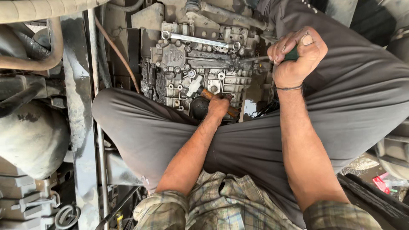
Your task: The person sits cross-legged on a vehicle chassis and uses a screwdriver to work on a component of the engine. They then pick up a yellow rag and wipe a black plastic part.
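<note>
gearbox casing (200, 68) lying greasy between the knees, cover on | left hand (218, 105) gripping hammer (200, 88) over it | right hand (296, 57) clenching screwdriver (260, 58), tip meeting casing | 1 spanner (200, 40) resting on top | prying looking unfinished

The engine block (200, 64) sat hemmed in: knees left and right, a spanner (200, 40) across its far top, hoses (30, 47) crowding the left.

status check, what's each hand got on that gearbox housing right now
Left hand gripping hammer by wooden handle. Right hand clenched on green-handled screwdriver, tip against housing. Spanner lying loose on top.
</note>
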